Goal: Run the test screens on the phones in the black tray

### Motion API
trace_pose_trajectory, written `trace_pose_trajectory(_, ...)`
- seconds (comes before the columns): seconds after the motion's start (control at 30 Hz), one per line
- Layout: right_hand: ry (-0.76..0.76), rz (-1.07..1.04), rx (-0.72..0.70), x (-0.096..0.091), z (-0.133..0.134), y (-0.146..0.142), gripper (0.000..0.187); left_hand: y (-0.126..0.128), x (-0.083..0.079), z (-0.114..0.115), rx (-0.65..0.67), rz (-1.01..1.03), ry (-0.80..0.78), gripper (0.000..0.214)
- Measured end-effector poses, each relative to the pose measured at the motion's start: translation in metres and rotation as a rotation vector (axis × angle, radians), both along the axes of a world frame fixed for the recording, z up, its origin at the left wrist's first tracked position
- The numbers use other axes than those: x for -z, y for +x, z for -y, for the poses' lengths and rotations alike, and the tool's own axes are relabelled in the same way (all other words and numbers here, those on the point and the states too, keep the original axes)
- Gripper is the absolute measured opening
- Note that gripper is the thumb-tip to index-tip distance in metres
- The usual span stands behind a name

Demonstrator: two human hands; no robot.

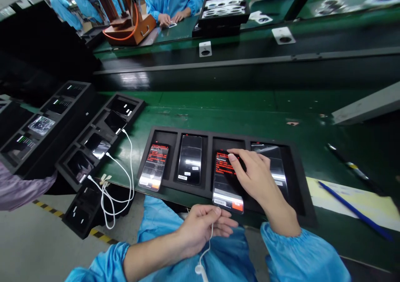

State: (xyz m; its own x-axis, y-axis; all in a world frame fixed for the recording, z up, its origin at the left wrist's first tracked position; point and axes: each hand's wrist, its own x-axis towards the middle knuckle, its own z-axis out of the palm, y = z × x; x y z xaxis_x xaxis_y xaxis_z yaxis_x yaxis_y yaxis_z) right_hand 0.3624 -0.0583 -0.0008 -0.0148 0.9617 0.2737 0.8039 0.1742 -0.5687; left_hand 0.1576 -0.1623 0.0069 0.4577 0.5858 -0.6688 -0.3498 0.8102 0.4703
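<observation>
My left hand (pixel 203 228) is in front of the bench edge, thumb and fingers closed on a thin white earphone cord (pixel 206 250). A white earphone piece (pixel 200 269) hangs below on that cord. My right hand (pixel 254 173) reaches over a smartphone (pixel 226 182), its thumb and forefinger closed at the phone's upper end. Red text and an orange patch are lit on that screen, and its lower end juts over the front of the black foam tray (pixel 206 188). Another lit phone (pixel 154 165) juts out at the left; a dark phone (pixel 190 159) lies in its slot. Behind my right hand, a further phone (pixel 275 165) is partly hidden.
Black trays with phones (pixel 96 144) stand at left, with white charging cables (pixel 129 182) attached. A blue pen (pixel 353 209) lies on yellow paper (pixel 384 211) at right, near a dark pen (pixel 353 165). Across the line, a co-worker's hands (pixel 175 17) handle a small white piece.
</observation>
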Motion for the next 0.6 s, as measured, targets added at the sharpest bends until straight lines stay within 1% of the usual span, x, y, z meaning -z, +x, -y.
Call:
trace_pose_trajectory(0.17,-0.011,0.016,-0.011,-0.001,0.001,0.002,0.041,0.002,-0.003,-0.004,0.015,-0.097,-0.014,0.078)
trace_pose_trajectory(0.23,-0.024,0.029,-0.043,0.002,0.003,0.007,0.042,0.002,-0.003,-0.006,0.023,-0.137,-0.024,0.078)
trace_pose_trajectory(0.27,-0.032,0.040,-0.078,0.003,0.005,0.010,0.047,0.002,-0.004,-0.007,0.030,-0.150,-0.032,0.078)
trace_pose_trajectory(0.3,-0.039,0.055,-0.119,0.005,0.007,0.013,0.057,0.002,-0.004,-0.008,0.042,-0.153,-0.039,0.077)
trace_pose_trajectory(0.4,-0.059,0.114,-0.235,0.010,0.013,0.020,0.093,0.000,-0.005,-0.010,0.078,-0.133,-0.052,0.076)
trace_pose_trajectory(0.47,-0.063,0.145,-0.258,0.011,0.016,0.022,0.105,-0.001,-0.006,-0.011,0.096,-0.127,-0.045,0.076)
trace_pose_trajectory(0.53,-0.070,0.146,-0.260,0.011,0.017,0.021,0.104,-0.002,-0.006,-0.011,0.129,-0.131,-0.013,0.077)
trace_pose_trajectory(0.6,-0.070,0.106,-0.239,0.008,0.018,0.019,0.090,-0.004,-0.005,-0.011,0.194,-0.141,0.055,0.080)
